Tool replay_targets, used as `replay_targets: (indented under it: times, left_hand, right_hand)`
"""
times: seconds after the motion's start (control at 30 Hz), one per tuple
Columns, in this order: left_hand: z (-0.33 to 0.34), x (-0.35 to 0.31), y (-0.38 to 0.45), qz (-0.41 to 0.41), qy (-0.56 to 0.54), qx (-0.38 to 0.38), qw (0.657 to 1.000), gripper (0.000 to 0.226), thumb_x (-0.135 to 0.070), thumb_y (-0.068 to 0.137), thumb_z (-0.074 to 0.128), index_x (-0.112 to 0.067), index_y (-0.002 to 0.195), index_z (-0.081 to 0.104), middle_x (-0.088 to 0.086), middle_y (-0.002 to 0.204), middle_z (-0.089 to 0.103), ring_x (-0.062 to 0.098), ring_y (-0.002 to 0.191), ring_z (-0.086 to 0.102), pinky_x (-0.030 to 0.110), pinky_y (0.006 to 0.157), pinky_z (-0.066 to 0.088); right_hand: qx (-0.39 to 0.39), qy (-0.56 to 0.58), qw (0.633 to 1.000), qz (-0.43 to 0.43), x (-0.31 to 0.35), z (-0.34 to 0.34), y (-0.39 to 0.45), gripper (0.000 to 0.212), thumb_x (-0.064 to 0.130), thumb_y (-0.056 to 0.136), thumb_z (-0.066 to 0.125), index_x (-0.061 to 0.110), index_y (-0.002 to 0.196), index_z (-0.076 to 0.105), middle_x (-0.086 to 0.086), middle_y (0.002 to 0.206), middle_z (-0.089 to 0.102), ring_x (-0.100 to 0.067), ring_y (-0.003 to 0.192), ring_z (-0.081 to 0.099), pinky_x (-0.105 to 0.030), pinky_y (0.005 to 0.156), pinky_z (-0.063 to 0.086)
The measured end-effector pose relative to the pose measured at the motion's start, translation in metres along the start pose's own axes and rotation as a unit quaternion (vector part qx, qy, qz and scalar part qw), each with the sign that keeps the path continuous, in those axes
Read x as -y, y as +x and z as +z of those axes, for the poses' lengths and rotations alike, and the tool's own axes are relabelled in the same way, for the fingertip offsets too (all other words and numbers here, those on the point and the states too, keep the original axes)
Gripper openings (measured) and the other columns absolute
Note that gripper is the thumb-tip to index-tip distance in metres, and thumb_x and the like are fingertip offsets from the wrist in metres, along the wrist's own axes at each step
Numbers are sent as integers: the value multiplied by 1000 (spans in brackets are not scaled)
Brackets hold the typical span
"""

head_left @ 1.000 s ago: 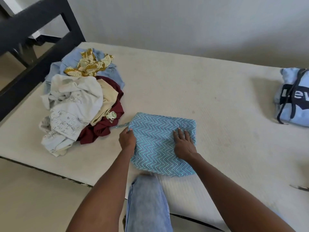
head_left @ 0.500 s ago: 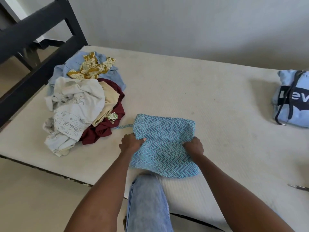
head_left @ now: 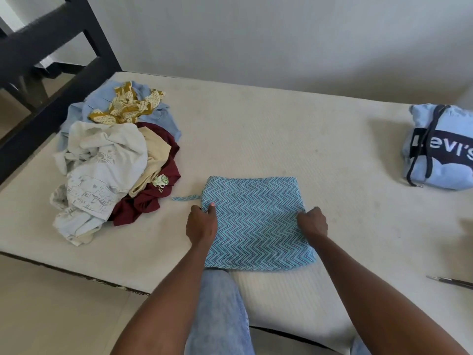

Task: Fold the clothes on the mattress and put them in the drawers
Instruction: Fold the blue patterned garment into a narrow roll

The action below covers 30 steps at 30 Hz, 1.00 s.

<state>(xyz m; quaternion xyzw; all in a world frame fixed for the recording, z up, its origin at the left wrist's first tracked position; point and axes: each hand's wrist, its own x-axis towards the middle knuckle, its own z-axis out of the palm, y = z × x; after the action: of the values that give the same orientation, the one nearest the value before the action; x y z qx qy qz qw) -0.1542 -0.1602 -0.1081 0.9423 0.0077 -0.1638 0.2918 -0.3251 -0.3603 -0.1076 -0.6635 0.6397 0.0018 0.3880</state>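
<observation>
A blue zigzag-patterned cloth (head_left: 253,221), folded into a rough square, lies flat near the front edge of the cream mattress (head_left: 256,139). My left hand (head_left: 202,225) pinches its left edge, thumb on top. My right hand (head_left: 312,222) grips its right edge with curled fingers. A thin strap of the cloth sticks out to the left. A heap of unfolded clothes (head_left: 115,160) in white, maroon, beige, light blue and mustard print sits at the left of the mattress.
A folded light-blue hoodie (head_left: 439,155) with a dark logo lies at the right edge. A black bed frame (head_left: 58,73) rises at the left. A thin metal object (head_left: 450,281) lies at the far right. My jeans-clad knee (head_left: 220,311) rests against the mattress front.
One second ago both hands lay flat on the cloth; now they have moved to its side edges and taken hold. The cloth has stayed in place.
</observation>
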Motion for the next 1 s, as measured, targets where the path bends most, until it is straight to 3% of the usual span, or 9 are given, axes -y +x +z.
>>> replay_targets:
  times: [0.13,0.2,0.3,0.43,0.53,0.63,0.8,0.9,1.0]
  left_hand:
    - [-6,1,27,-105,-76,121,984,82,-67,63,78,-2,111,65,14,107,69,34,94,67,38,80,55]
    - [-6,6,39,-133,-136,204,960,80,-50,53,90,1,110,67,16,104,71,32,88,70,45,82,59]
    - [-7,3,40,-151,-175,256,939,65,-25,59,94,4,111,67,19,107,71,33,90,70,51,84,58]
    - [-10,-3,38,-165,-186,294,923,57,-14,63,92,6,110,66,21,110,69,34,93,69,50,83,57]
    - [-4,-10,30,-133,-126,286,941,56,-13,67,88,3,114,63,15,113,67,33,98,66,42,86,56]
    - [-6,-10,24,-91,-96,243,961,53,-21,65,86,0,108,65,11,103,70,32,91,68,44,86,57]
    - [-23,1,16,-150,-265,320,897,45,-11,73,83,4,112,67,20,99,73,38,91,71,56,85,56]
    - [-24,2,13,-192,-356,361,840,49,-17,71,84,-2,115,67,21,108,71,38,104,67,56,95,51]
    - [-25,-9,5,-186,-387,383,818,41,-15,75,80,-4,112,67,20,109,71,36,106,66,52,95,51]
  right_hand:
    - [70,111,991,7,1,-2,4,48,40,85,73,0,107,60,-14,98,68,-29,81,66,-34,69,52]
    - [125,167,978,20,1,-6,5,42,27,80,80,-2,105,63,-16,93,71,-29,76,70,-35,66,58]
    - [166,208,963,43,0,-6,7,44,13,75,83,-7,108,64,-18,92,71,-31,76,71,-39,68,61]
    - [45,1,999,-22,8,10,-6,59,18,81,73,1,129,44,-16,120,56,-33,107,59,-41,87,51]
    - [-80,-192,957,-201,9,21,-20,70,10,82,59,5,143,26,-19,140,33,-36,127,35,-45,105,35]
    - [-57,-247,924,-285,1,26,-21,75,6,86,52,11,152,16,-18,154,17,-35,138,23,-44,112,28]
    - [-49,-305,880,-362,-4,28,-24,74,3,84,51,15,152,24,-16,155,21,-34,141,22,-41,115,26]
    - [34,-254,917,-306,2,30,-21,58,9,84,55,9,141,43,-12,142,40,-31,129,38,-40,107,38]
    - [76,-204,944,-248,11,29,-13,42,13,82,57,5,124,57,-13,131,48,-32,123,46,-41,99,45]
